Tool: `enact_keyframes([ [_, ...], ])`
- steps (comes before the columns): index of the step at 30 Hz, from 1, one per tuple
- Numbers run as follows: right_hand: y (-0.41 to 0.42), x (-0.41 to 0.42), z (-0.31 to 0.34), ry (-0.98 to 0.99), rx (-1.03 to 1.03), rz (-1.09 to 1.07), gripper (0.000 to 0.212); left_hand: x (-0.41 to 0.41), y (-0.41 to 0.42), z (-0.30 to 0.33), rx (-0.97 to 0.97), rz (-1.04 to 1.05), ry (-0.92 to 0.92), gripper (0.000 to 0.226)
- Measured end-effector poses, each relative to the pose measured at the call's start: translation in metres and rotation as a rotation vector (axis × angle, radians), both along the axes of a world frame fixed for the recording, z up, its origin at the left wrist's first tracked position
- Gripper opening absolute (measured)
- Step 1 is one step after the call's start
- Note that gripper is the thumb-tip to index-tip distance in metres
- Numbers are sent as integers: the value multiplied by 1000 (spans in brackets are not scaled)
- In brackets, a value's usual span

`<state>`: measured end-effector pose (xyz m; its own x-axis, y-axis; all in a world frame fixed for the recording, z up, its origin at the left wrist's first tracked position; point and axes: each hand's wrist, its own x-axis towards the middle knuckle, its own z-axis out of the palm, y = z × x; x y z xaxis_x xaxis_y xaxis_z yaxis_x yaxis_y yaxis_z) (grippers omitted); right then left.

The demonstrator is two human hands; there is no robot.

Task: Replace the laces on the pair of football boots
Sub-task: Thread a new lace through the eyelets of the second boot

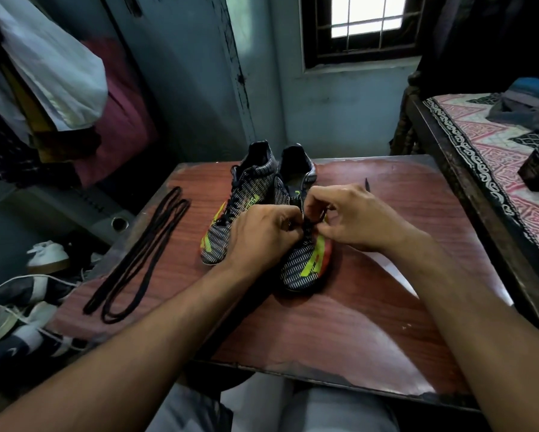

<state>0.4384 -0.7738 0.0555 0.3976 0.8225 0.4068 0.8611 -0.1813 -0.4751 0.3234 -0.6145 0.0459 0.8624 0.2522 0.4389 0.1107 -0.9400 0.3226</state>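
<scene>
Two football boots stand side by side on a reddish wooden table [371, 322], toes toward the person, seen from a head-worn camera looking down. Both hands work over the right-hand boot [305, 263]. Its left hand [262, 235] has its fingers curled, pinching a dark lace [308, 227] at the middle of the boot's lacing; the right hand [352, 216] pinches the same lace from the other side, fingertips almost meeting the left hand's. One end of this lace, a dark tip [367, 183], sticks up just beyond the right hand. Whether the lace is being drawn out or threaded in cannot be told.

Beside it, the left-hand boot [230, 213] is untouched and fully laced in dark cord. Well apart, at the table's left edge, a pair of loose black laces [137, 257] lies in long loops; whether they are the fresh set or removed ones cannot be told either.

Judging from this, the job looks early: one boot is in hand, the other is not yet started, and the loose laces lie unused on the table
</scene>
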Motion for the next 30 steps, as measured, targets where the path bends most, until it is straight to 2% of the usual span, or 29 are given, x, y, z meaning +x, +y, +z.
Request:
enact_keyframes([
  [3, 0, 2, -1, 95, 8, -12, 30, 7, 6, 0, -91, -31, 27, 8],
  [6, -4, 3, -1, 142, 29, -11, 29, 10, 12, -3, -171, -154, 13, 10],
  [14, -5, 3, 4, 67, -61, 8, 35, 12, 5, -15, -245, -232, -77, 14],
  [18, -11, 11, 7, 89, -63, 20, 30, 5, 8, -11, -303, -285, -67, 7],
  [20, -15, 15, 7, 105, -48, 0, 27, 6, 17, 3, -258, -249, -171, 15],
  [22, -19, 18, 5, 119, -17, -13, 26, 17, 34, 17, -265, -78, -246, 36],
  [24, -19, 19, 2, 113, 14, -26, 24, 32, 46, 29, -205, 54, -56, 52],
  [26, -16, 20, -1, 87, 62, -72, 17, 44, 50, 34, -84, 61, 114, 41],
  [28, -12, 18, -5, 46, 118, -125, 13, 46, 47, 38, -45, 37, 127, 26],
  [30, -7, 16, -9, 28, 161, -142, 13, 43, 45, 42, -101, 37, 106, 18],
])
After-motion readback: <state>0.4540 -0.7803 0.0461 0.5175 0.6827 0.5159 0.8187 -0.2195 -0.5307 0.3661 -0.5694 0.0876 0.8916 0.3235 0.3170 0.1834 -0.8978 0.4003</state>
